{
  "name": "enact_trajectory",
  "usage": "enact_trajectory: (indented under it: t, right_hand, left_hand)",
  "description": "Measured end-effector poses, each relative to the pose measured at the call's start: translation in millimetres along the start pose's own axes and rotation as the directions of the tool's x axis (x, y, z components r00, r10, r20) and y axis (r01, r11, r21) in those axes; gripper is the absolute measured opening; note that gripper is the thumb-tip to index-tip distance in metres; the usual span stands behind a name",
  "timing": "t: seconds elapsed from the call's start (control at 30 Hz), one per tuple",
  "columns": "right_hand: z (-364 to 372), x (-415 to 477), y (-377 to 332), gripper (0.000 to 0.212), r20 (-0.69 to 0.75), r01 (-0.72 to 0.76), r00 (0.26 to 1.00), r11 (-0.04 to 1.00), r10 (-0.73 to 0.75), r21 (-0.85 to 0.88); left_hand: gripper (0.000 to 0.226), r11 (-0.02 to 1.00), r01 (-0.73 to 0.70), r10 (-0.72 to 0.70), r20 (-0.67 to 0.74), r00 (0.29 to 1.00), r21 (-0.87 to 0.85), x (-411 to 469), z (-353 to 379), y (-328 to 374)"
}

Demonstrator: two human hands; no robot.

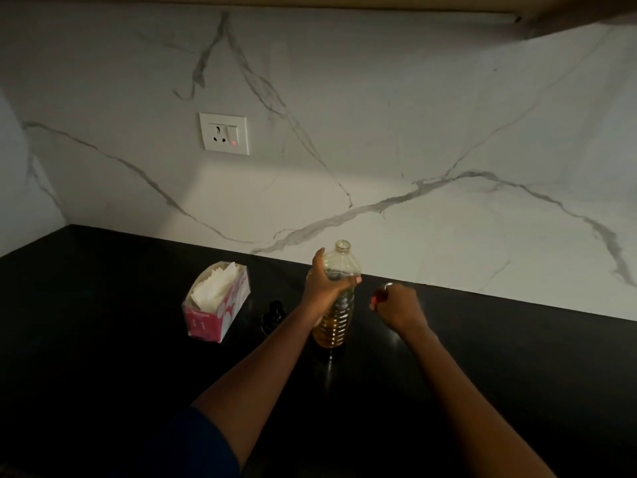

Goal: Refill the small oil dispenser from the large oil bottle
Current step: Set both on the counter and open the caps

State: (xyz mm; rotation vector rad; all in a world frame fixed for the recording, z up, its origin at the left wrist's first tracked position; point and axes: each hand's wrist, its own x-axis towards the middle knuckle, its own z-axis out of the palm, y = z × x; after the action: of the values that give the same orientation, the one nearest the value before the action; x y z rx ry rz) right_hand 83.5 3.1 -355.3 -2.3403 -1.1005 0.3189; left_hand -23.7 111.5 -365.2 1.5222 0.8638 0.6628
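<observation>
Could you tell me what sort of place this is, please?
Most likely a home kitchen: a dark countertop below a marble-look backsplash with a wall socket, and a large oil bottle.

Oil bottle [339, 312] on counter [103, 322]; tissue box [217, 305] L of it, small item [274, 313] btwn them.

The bench [103, 339] is glossy black. The wall [379, 132] behind is white marble with grey veins. The large oil bottle [336, 322] is clear and ribbed, its oil amber. The cap [380, 298] is red; the tissue box [206, 322] pink and white.
</observation>
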Motion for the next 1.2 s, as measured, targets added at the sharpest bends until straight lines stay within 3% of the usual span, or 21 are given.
enact_trajectory:
  t: [0.27,0.37,0.53,0.67,0.77,0.87,1.0,1.1,1.2]
  right_hand:
    - [69.5,-48.1,52.5,0.026,0.180,-0.145,0.973,0.989,0.144,-0.005]
    - [80.7,-59.9,62.8,0.028,0.221,-0.111,0.968,0.993,0.117,-0.043]
    - [88.9,-70.9,70.1,0.040,0.221,-0.058,0.973,0.996,0.072,-0.071]
    - [89.0,-73.1,73.7,0.040,0.221,-0.099,0.970,0.995,0.098,-0.010]
    - [83.8,-68.1,71.2,0.051,0.255,-0.184,0.954,0.979,0.157,0.088]
    - [78.1,-60.0,56.3,0.043,0.233,-0.175,0.962,0.976,0.142,0.128]
    - [77.0,-49.4,14.9,0.025,0.198,-0.034,0.980,0.987,0.003,0.154]
    - [83.0,-37.7,-23.8,0.026,0.177,0.069,0.980,0.986,-0.096,0.151]
    - [91.9,-25.3,-65.3,0.028,0.150,0.240,0.956,0.965,-0.254,0.106]
  left_hand:
    - [0.087,0.996,-0.058,0.068,-0.135,0.989,0.074,-30.5,5.0,-25.7]
    - [0.088,0.994,0.002,0.015,-0.160,0.987,0.110,-38.9,3.8,-37.9]
    - [0.066,0.995,0.031,-0.008,-0.237,0.972,0.094,-58.4,0.8,-51.8]
    - [0.035,0.995,0.017,0.020,-0.373,0.928,0.094,-73.7,-7.1,-63.4]
    - [0.025,0.994,-0.026,0.074,-0.472,0.878,0.106,-84.9,-16.9,-71.6]
    - [0.020,0.991,-0.038,0.106,-0.574,0.812,0.128,-92.9,-28.1,-80.4]
    - [0.025,0.992,0.008,0.074,-0.650,0.756,0.123,-91.2,-44.5,-93.1]
    - [0.043,0.995,0.059,0.001,-0.624,0.781,0.076,-80.6,-56.2,-103.1]
    - [0.079,0.978,0.174,-0.086,-0.533,0.842,0.117,-65.7,-64.5,-110.7]
